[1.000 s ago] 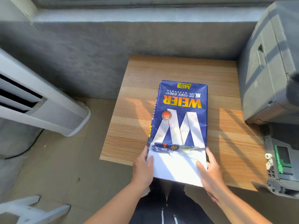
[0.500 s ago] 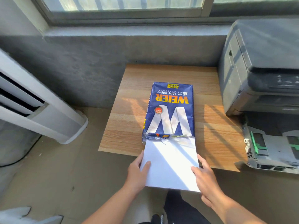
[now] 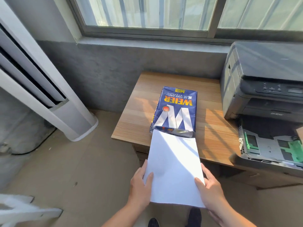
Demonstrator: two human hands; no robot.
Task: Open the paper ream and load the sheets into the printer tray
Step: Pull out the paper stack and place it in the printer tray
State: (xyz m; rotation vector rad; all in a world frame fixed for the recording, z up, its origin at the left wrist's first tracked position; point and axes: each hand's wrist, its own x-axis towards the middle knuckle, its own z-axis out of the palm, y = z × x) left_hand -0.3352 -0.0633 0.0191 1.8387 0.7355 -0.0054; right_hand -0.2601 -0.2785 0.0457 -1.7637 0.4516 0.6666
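Left hand (image 3: 139, 185) and right hand (image 3: 211, 189) grip the white sheet stack (image 3: 173, 163) by its sides, far end inside the torn blue WEIER wrapper (image 3: 176, 112) on the wooden table (image 3: 141, 115).

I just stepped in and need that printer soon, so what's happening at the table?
A person is sliding a stack of white paper sheets out of the torn near end of a blue WEIER copy paper wrapper lying on the wooden table. The left hand and right hand grip the stack's two sides. The black printer sits to the right, its paper tray pulled out and not yet loaded.
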